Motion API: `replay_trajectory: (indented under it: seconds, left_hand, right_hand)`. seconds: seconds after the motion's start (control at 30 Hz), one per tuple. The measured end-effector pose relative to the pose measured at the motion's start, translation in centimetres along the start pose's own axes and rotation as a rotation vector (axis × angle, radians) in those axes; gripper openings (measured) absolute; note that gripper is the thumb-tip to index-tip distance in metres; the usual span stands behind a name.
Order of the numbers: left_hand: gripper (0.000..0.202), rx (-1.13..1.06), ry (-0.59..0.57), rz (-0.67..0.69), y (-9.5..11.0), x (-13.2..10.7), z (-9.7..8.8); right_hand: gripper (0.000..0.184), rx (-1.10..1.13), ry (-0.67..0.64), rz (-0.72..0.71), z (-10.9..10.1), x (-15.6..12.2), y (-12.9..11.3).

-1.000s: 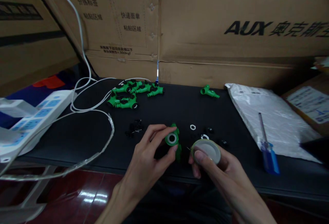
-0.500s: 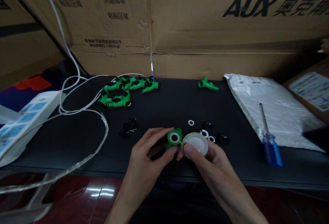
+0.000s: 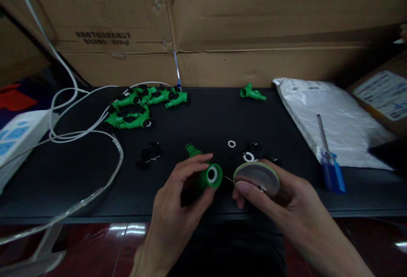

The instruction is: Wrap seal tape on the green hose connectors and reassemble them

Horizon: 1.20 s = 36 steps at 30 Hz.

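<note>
My left hand is closed round a green plastic fitting whose white-lined round opening faces me. My right hand grips a flat round grey spool with a green rim, thumb pressed on its near edge. A thin pale strand runs from the spool toward the fitting's opening. Both hands hover over the front edge of the black table. Small white rings and black bits lie just behind the spool.
A heap of green fittings lies at the back left, a single one at the back centre. White cables loop at left by a power strip. A blue-handled screwdriver rests on a white plastic bag. Cardboard boxes stand behind.
The camera tipped down and shifted. My hands drew slightly apart, the fitting turned so its threaded end points back left, and the spool tilted flatter in my right hand.
</note>
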<state>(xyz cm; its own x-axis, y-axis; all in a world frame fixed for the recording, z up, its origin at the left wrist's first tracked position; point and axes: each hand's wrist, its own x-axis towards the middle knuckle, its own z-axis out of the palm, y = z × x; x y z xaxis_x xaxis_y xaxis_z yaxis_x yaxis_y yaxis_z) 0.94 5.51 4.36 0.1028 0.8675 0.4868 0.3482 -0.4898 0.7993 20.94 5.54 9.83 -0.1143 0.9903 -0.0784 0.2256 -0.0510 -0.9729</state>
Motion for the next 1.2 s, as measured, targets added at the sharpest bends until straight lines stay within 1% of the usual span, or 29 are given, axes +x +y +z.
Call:
replay_trajectory:
  seconds: [0.13,0.23,0.47,0.63,0.73,0.93,1.07,1.2]
  left_hand:
    - [0.046,0.215,-0.019,0.102,0.2,0.4,-0.5]
    - [0.044,0.294,0.002,0.156,0.5,0.5,-0.5]
    - [0.042,0.285,0.03,0.179,0.3,0.3,-0.4]
    - [0.04,0.305,0.04,0.225,0.3,0.4,-0.4]
    - [0.04,0.323,0.039,0.24,0.5,0.4,-0.5]
    - [0.04,0.364,0.031,0.249,0.4,0.2,-0.6]
    - [0.039,0.373,0.04,0.263,0.4,0.2,-0.6]
    - [0.037,0.372,0.044,0.282,0.5,0.2,-0.6]
  right_hand:
    - [0.016,-0.025,-0.003,-0.004,0.2,0.2,-0.4]
    - [0.017,-0.049,0.001,-0.007,0.3,0.3,-0.8]
    - [0.02,-0.125,0.01,0.002,0.4,0.2,-1.0]
    - [0.019,-0.225,0.034,-0.032,0.4,0.0,-0.9]
    - [0.016,-0.289,0.015,-0.028,0.4,0.0,-1.1]
    - [0.017,-0.354,-0.012,-0.011,0.7,0.5,-1.4]
    - [0.018,-0.424,-0.022,-0.041,0.7,0.3,-1.7]
    - [0.021,-0.44,-0.011,-0.085,0.8,0.1,-1.8]
